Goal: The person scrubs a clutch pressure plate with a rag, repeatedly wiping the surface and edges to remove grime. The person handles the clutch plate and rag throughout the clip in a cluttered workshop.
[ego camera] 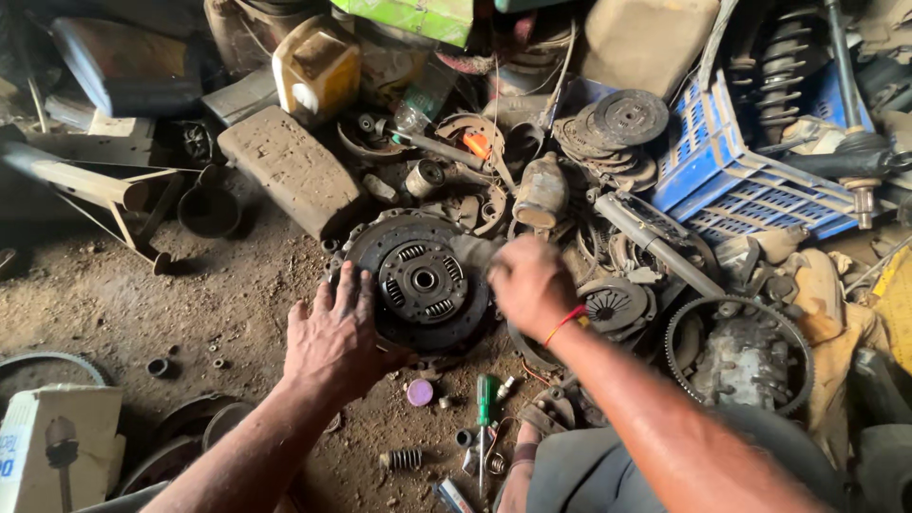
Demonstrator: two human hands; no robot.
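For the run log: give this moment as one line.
left hand flat on clutch disc edge | right hand rubbing disc with grey rag | green screwdriver on dirt floor

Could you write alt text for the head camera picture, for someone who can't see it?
A person's left hand presses flat on a round, dark clutch disc lying on a dirt floor, while the right hand rubs its edge, blurred. Car parts, a blue crate and a green-handled screwdriver surround them.

The right hand (528, 285) was motion-blurred, so its grip and the grey thing at its fingertips could not be told. The left hand (334, 337) covered the clutch disc's (423, 280) lower-left rim. The cardboard box (52, 446) was cut off at the left edge.
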